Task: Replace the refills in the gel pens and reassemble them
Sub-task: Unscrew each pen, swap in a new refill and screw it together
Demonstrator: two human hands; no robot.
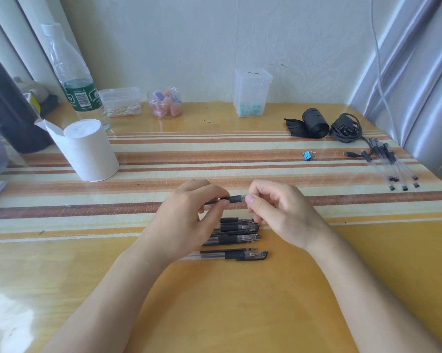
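Observation:
I hold one gel pen (pixel 234 199) level above the table, its black rubber grip showing between my hands. My left hand (pixel 186 220) pinches the clear barrel end, and my right hand (pixel 278 212) pinches the tip end with thumb and forefinger. Under my hands lie several capped gel pens (pixel 235 239) side by side on the table; the nearest capped pen (pixel 230 256) lies a little apart from them. Far right, a bundle of clear refills (pixel 390 164) with black ends lies on the striped cloth. Part of the held pen is hidden by my fingers.
A toilet paper roll (pixel 92 151) stands at the left, a water bottle (pixel 72 75) behind it. Small plastic boxes (pixel 251 94) line the wall. A blue binder clip (pixel 308 155), a black bag roll (pixel 314 123) and a coiled cable (pixel 346 128) lie at the right.

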